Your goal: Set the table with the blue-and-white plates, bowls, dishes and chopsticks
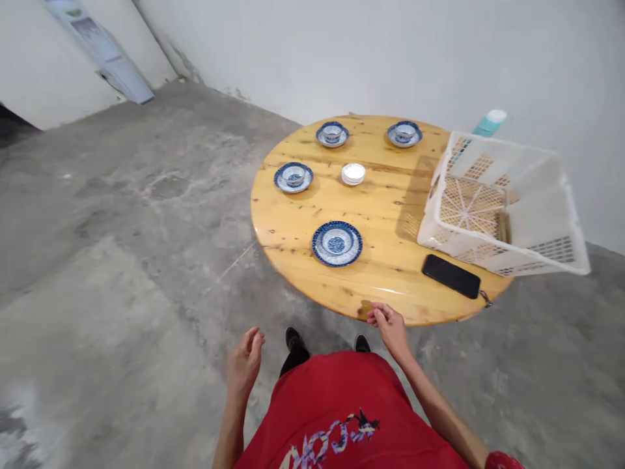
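My left hand hangs in the air off the table's near left side, its fingers loosely bent and nothing visible in them. Over the near edge of the round wooden table is my right hand, fingers relaxed and slightly apart, also without anything visible. The nearest dish is a blue-and-white plate with a matching bowl on it. Farther back stand a left plate with a bowl, a rear-left one with a bowl and a rear-right one with a bowl. White small dishes sit stacked mid-table.
A white plastic basket stands at the table's right, overhanging its edge, with thin wooden sticks inside. A black phone lies before it. Behind is a teal bottle with a white cap. A water dispenser leans into view far left.
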`<state>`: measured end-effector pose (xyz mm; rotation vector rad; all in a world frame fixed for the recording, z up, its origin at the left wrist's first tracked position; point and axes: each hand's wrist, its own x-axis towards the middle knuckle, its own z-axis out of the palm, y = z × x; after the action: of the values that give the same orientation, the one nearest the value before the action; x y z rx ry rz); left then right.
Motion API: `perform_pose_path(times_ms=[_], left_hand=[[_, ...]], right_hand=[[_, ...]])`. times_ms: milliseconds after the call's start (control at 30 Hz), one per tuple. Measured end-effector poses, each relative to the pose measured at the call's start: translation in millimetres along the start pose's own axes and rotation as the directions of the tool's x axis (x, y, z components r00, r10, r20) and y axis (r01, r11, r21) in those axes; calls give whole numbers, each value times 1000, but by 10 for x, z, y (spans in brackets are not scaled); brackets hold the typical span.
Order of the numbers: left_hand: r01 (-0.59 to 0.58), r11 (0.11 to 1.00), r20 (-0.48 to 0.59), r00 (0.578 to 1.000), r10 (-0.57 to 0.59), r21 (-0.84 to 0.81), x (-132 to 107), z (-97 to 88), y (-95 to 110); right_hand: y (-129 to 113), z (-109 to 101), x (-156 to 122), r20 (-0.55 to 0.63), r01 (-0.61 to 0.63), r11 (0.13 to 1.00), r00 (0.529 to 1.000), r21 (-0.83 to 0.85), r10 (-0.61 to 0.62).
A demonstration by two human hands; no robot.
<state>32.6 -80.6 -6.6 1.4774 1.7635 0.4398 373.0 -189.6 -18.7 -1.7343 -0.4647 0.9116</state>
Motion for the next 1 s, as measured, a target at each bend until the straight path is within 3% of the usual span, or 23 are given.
perform_pose_path(times_ms=[133,233,333,400,533,667,833,1000], left_hand=[[70,996,-113,992,-63,58,230,-665,-532],[102,993,-148,985,-93,56,426,-1050,-812],[78,996,-118,990,-71,48,686,-1252,-882],[15,999,-89,996,-11,49,908,-1276,-823],[-153,988,18,988,152,28,1429,-1139,-524],[-276,961,137,952,275,-11,1934,-949,-16],[-456,890,283,852,440,-13,2554,-787,684],[-589,807,417,740,529,22,3183,-644,1308]], right_hand=[[-164,959,-76,101,-11,1000,995,25,9],[-214,1633,-180,198,-24,999,980,26,18],[-197,2076,-288,225,-44,999,974,23,38],[-171,2203,-340,207,-46,999,977,13,42],[-173,2178,-332,78,-59,998,995,-15,60],[-291,2139,-130,-65,-79,997,995,0,79],[-518,2294,468,-195,-26,996,980,86,43],[-793,2431,1107,-306,29,990,952,136,14]])
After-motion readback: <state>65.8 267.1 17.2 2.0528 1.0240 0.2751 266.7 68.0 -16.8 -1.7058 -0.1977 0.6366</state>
